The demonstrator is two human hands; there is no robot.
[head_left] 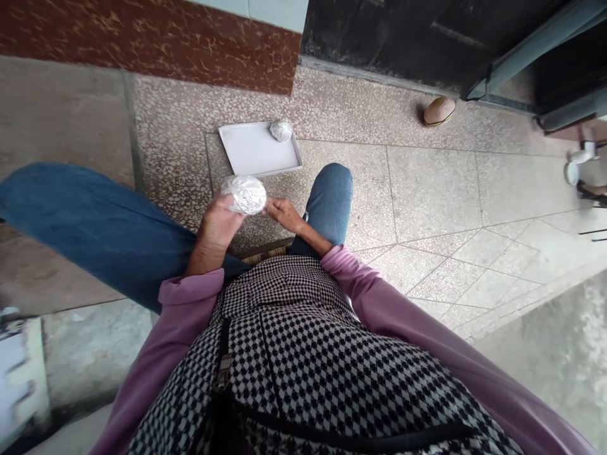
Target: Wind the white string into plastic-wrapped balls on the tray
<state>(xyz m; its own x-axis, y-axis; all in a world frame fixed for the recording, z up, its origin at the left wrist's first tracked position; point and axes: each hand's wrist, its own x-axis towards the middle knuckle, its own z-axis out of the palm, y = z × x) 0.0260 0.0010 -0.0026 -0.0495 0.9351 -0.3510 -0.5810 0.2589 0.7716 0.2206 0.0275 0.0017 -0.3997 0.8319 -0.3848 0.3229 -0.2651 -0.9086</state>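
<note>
I sit on the floor with my legs in blue jeans spread out. My left hand point(219, 222) is closed round a foil-wrapped ball point(245, 193), held above my lap. My right hand point(283, 213) touches the ball's right side with curled fingers. On the floor just beyond lies a white tray point(253, 151). A smaller foil-wrapped ball point(281, 130) rests in the tray's far right corner.
The floor is speckled terrazzo point(427, 189) with a red-brown skirting wall point(142, 38) at the back. A tan rounded object point(439, 110) lies by a dark doorway. White items point(576, 164) stand at the right edge. A white box point(21, 366) sits at my left.
</note>
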